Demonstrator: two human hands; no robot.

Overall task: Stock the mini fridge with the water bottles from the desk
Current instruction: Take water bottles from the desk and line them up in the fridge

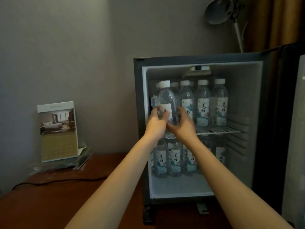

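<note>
Inside mini fridge (pixel 239 96), upright bottles (pixel 202 103) (two levels), left hand (pixel 156 123) and right hand (pixel 183 126) grip clamped on water bottle (pixel 165 98)

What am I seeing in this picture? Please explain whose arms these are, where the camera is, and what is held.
There is no machine, only a person. The one picture comes from a camera worn on the head, so the arms are the person's own. The left hand and right hand hold an upright water bottle at the open mini fridge, whose wire shelf and floor carry more bottles. The fridge stands on a wooden desk, beside a photo card stand and a black cable.
</note>
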